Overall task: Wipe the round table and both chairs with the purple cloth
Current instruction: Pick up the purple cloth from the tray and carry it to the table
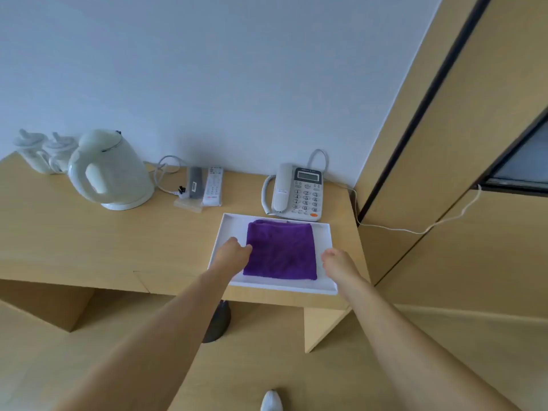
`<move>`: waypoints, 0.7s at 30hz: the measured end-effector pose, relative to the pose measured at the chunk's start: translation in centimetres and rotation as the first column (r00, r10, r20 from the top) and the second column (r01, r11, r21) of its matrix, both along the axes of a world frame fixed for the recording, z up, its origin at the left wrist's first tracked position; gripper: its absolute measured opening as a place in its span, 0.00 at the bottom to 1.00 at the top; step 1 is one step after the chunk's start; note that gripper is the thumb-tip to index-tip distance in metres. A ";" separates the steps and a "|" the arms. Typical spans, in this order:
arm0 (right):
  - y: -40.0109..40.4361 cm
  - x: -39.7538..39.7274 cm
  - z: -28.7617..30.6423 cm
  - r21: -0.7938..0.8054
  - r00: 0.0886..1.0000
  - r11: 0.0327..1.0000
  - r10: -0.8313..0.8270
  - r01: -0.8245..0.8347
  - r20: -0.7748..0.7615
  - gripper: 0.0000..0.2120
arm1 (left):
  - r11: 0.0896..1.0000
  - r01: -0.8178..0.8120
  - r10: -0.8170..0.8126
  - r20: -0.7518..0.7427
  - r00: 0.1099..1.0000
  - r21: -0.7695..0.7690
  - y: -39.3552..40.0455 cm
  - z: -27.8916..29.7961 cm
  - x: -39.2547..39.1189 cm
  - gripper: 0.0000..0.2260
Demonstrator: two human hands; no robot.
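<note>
Purple cloth (280, 250), folded in a white tray (323, 287), is flanked by left hand (234, 253) touching its edge and right hand (338, 264) beside it, neither gripping.

From my feed I see both forearms bare up to the frame's lower edge, with no sleeve, watch or band on them. The left hand (234, 254) and right hand (338, 264) wear no gloves or rings. At the bottom edge sits what looks like a white shoe (271, 401) toe, blurred.
</note>
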State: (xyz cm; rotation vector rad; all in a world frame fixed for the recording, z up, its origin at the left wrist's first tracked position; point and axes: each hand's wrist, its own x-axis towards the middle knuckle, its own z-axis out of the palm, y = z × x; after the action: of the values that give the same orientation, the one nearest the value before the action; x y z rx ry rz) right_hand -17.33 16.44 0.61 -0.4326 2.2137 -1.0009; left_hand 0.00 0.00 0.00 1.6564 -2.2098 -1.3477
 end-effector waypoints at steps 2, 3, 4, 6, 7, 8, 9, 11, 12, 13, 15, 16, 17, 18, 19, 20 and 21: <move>-2.3 -1.3 -1.2 0.044 0.999 0.998 -0.052 0.053 -0.014 0.10 | 0.993 -0.092 0.093 -0.019 0.995 0.077 -0.9 -0.4 -1.1 0.22; -3.3 -1.7 -1.5 0.080 0.998 0.995 -0.063 0.062 0.011 0.10 | 0.981 -0.140 0.146 -0.035 0.989 0.134 -1.3 -0.7 -1.7 0.20; -4.1 -1.9 -1.9 0.108 0.997 0.993 -0.059 0.055 0.040 0.09 | 0.959 -0.189 0.206 -0.061 0.977 0.210 -1.5 -0.8 -2.2 0.18; -5.8 -2.6 -2.4 0.111 0.992 0.990 -0.092 0.082 0.090 0.10 | 0.882 -0.278 0.336 -0.095 0.937 0.382 -1.9 -0.7 -3.3 0.16; -6.5 -3.0 -2.7 0.111 0.986 0.988 -0.122 0.110 0.115 0.13 | 0.848 -0.306 0.381 -0.095 0.920 0.432 -2.2 -0.6 -3.8 0.17; -7.0 -3.4 -2.7 0.115 0.981 0.986 -0.139 0.123 0.139 0.14 | 0.826 -0.329 0.413 -0.095 0.906 0.457 -2.5 -0.4 -4.3 0.18; -7.5 -3.7 -2.8 0.114 0.976 0.985 -0.147 0.130 0.161 0.14 | 0.809 -0.335 0.430 -0.098 0.898 0.482 -2.7 -0.5 -4.8 0.20; -8.3 -4.3 -2.9 0.100 0.956 0.983 -0.176 0.156 0.235 0.12 | 0.775 -0.336 0.448 -0.091 0.889 0.535 -3.0 -0.5 -5.9 0.23; -8.7 -4.4 -2.9 0.086 0.935 0.981 -0.190 0.172 0.299 0.12 | 0.750 -0.331 0.452 -0.079 0.888 0.573 -3.1 -0.6 -6.4 0.25; -9.0 -4.5 -2.8 0.074 0.912 0.981 -0.197 0.182 0.361 0.13 | 0.721 -0.320 0.451 -0.066 0.890 0.615 -3.2 -0.6 -6.8 0.24; -9.3 -4.6 -2.6 0.075 0.882 0.985 -0.171 0.154 0.438 0.19 | 0.677 -0.268 0.415 -0.055 0.908 0.686 -3.5 -0.5 -7.2 0.21; -9.5 -4.6 -2.3 0.080 0.875 0.989 -0.150 0.127 0.460 0.21 | 0.669 -0.243 0.394 -0.058 0.917 0.703 -3.7 -0.4 -7.3 0.20; -9.6 -4.5 -2.0 0.078 0.870 0.991 -0.130 0.105 0.475 0.22 | 0.666 -0.221 0.383 -0.073 0.921 0.712 -4.0 -0.2 -7.1 0.18; -10.0 -4.6 -1.7 0.055 0.867 0.995 -0.102 0.087 0.487 0.21 | 0.667 -0.206 0.389 -0.098 0.916 0.716 -4.3 0.0 -6.8 0.17; -10.4 -4.5 -1.2 0.011 0.865 0.997 -0.072 0.077 0.497 0.18 | 0.667 -0.194 0.410 -0.137 0.902 0.719 -4.8 0.4 -6.2 0.17; -11.0 -4.3 -0.7 -0.047 0.863 0.996 -0.039 0.072 0.504 0.15 | 0.666 -0.184 0.444 -0.186 0.876 0.723 -5.4 0.8 -5.5 0.16; -11.7 -4.0 0.0 -0.105 0.866 0.993 0.000 0.060 0.499 0.12 | 0.666 -0.175 0.484 -0.241 0.841 0.725 -6.1 1.3 -4.6 0.15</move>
State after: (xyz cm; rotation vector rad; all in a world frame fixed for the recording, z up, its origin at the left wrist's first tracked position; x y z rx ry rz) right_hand -21.31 4.76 0.64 -0.1602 1.7043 -1.1178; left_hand -4.62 -6.08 1.28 1.5999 -1.1180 -2.2854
